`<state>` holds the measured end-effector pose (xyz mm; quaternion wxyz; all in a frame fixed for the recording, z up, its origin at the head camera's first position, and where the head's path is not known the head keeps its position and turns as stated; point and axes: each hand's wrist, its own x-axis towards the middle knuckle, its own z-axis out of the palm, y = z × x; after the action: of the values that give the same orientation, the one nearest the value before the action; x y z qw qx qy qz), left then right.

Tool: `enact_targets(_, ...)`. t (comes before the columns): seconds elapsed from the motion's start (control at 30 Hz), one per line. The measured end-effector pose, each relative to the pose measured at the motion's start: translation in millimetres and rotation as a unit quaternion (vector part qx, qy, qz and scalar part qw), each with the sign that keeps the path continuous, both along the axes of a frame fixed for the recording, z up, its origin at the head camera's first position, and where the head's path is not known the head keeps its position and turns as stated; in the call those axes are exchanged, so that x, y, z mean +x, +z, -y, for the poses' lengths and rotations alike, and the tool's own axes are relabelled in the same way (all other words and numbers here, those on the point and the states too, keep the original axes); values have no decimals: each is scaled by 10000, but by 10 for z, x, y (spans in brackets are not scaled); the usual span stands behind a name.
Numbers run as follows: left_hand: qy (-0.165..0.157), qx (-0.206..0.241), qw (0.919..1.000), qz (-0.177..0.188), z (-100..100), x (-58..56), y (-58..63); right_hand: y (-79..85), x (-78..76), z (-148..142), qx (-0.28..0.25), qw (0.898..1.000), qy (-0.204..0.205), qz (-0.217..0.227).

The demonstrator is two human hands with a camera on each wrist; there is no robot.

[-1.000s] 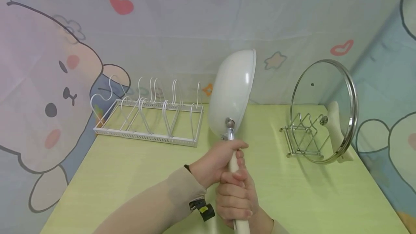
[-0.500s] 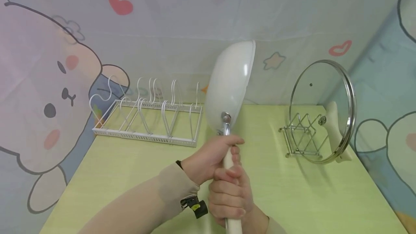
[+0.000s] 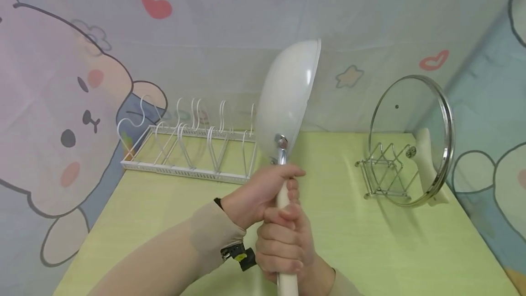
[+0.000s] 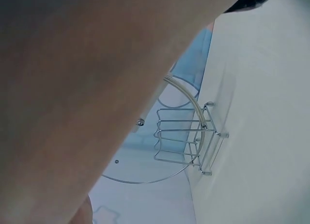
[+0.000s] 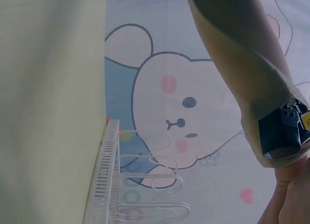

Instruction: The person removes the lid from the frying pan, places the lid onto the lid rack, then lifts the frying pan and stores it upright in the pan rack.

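Note:
A white deep pan (image 3: 285, 90) is held up on edge in the head view, its rounded outside toward the left. Both hands grip its long cream handle (image 3: 286, 285). My left hand (image 3: 256, 193) is the upper one, close to the metal neck, fingers wrapped round and thumb lying across the handle. Just below it, my right hand (image 3: 283, 243) has its fingers curled round the lower handle. The pan's inside is hidden. Beyond the pan on the left, a white wire rack (image 3: 185, 175) with several upright loops stands on the table.
At the right, a glass lid (image 3: 445, 145) with a steel rim and cream handle stands upright in a small chrome wire rack (image 3: 386, 193). The pale green table (image 3: 349, 250) meets a printed cloth backdrop (image 3: 246, 13) behind and at the sides.
The pan has risen and shifted slightly left, with both hands moving along on its handle. The racks and lid have stayed in place.

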<state>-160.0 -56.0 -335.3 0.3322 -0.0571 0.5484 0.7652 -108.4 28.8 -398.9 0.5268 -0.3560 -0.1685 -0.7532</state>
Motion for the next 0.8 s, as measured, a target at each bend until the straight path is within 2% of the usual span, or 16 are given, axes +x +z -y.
enact_targets(0.37, -27, 179, 9998, -9, 89, -21, 66, 36, -36, 76, 63, 10000, 34, -36)
enact_targets(0.8, 46, 102, 9999, -123, 203, -14, 194, 159, -67, 183, 53, 9996, 135, -232)
